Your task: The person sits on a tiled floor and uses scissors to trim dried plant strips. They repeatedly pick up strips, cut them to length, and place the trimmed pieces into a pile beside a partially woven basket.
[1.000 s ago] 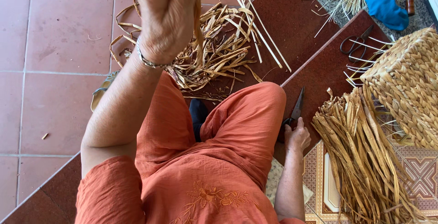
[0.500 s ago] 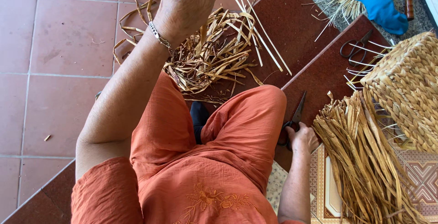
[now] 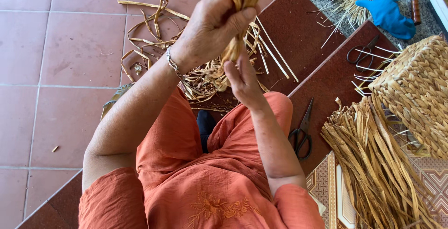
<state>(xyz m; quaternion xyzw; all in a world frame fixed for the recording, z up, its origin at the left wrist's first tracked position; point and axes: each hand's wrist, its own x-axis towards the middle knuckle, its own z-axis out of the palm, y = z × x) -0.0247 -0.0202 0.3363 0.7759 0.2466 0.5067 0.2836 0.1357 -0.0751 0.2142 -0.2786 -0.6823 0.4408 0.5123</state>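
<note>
Straw bundle (image 3: 242, 5): one, tan, flat dried strips, being held up in front of the camera, upper centre, above the lap.

Left hand (image 3: 212, 24): one, fingers and thumb closing tight around the bundle near its top; one metal bracelet (image 3: 172, 63) sitting at the wrist.

Right hand (image 3: 242, 79): one, reaching up from below, fingers touching the bundle's lower end; whether it is gripping or only steadying cannot be told.

Clothing (image 3: 205, 177): orange, covering lap and arms, embroidery showing at the front.

Scrap pile (image 3: 196, 75): one loose heap of straw offcuts lying on the floor (image 3: 70, 47) beyond the knees, partly over a dark red step (image 3: 298, 38).

Scissors: two pairs. One black pair (image 3: 302, 133) lying on the step just beside the right forearm; one (image 3: 360, 52) lying farther off, near the basket.

Strip stack (image 3: 373, 163): one thick sheaf lying at right, beside the basket.

Basket (image 3: 417, 89): one, woven, standing at the right edge.

Glove (image 3: 387, 14): one, blue, lying at upper right on more loose straw, a knife (image 3: 414, 0) just beside it.
</note>
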